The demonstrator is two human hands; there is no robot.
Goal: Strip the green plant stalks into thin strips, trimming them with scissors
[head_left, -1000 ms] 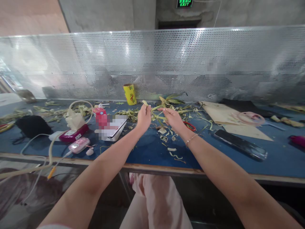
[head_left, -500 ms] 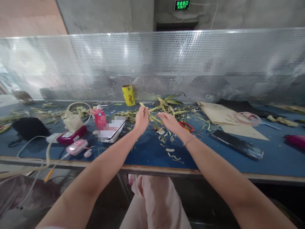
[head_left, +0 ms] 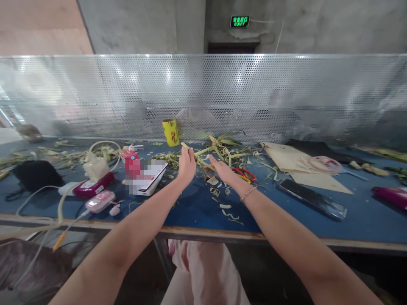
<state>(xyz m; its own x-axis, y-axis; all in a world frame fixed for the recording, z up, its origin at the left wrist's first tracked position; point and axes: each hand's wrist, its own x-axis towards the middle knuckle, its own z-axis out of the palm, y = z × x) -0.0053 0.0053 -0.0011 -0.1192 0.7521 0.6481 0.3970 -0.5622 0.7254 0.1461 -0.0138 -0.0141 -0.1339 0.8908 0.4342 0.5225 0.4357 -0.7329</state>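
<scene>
My left hand (head_left: 187, 164) is closed around a thin green leaf strip (head_left: 199, 160) over the blue table (head_left: 197, 203). The strip's pale end sticks up past my fingers. My right hand (head_left: 223, 170), with a thin bracelet on the wrist, pinches the same strip a little to the right. Both hands hover just in front of a heap of green leaves and stems (head_left: 222, 150). Red-handled scissors (head_left: 243, 173) lie right beside my right hand. Curled leaf trimmings (head_left: 227, 207) are scattered below my hands.
A yellow can (head_left: 171, 132) stands at the perforated metal screen (head_left: 203, 93). A book (head_left: 148, 178), a red carton (head_left: 132, 161), pink devices (head_left: 100, 200) and cables lie left. A black phone (head_left: 311, 199), brown paper sheets (head_left: 295, 159) and a tape roll (head_left: 321, 163) lie right.
Both hands have dropped slightly and shifted left with the strip; the camera has tilted, so the table sits lower in view.
</scene>
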